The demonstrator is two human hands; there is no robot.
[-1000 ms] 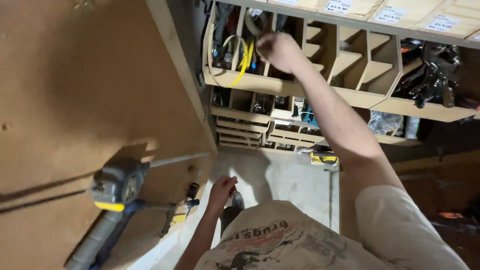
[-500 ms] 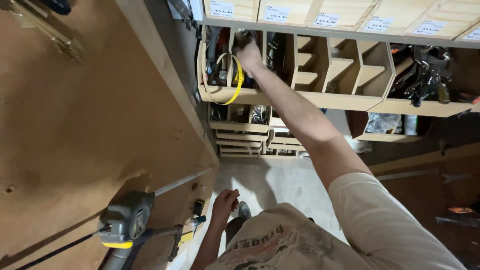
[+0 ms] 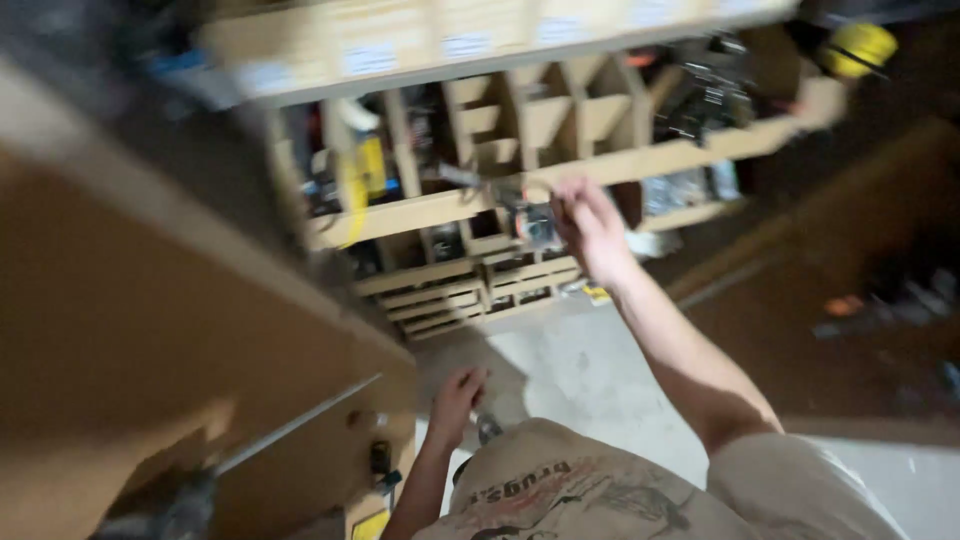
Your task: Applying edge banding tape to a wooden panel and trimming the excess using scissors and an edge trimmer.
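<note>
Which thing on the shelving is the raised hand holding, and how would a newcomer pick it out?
Start at the wooden shelf unit of open cubbies along the wall. Follow its long middle ledge to the right hand. Just left of its fingers is a small grey, blurred object. Unlike the tools tucked into cubbies, it sits out in front of the ledge at the hand; motion blur hides what it is.

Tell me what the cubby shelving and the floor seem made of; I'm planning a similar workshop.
The cubby shelving looks like bare, unfinished wood, perhaps plywood: pale tan, matte, with flat board edges and thin dividers. The floor looks like bare concrete: light grey, dull and mottled. Motion blur hides grain and texture, so both are best guesses. The right hand is raised at the shelving front.
</note>
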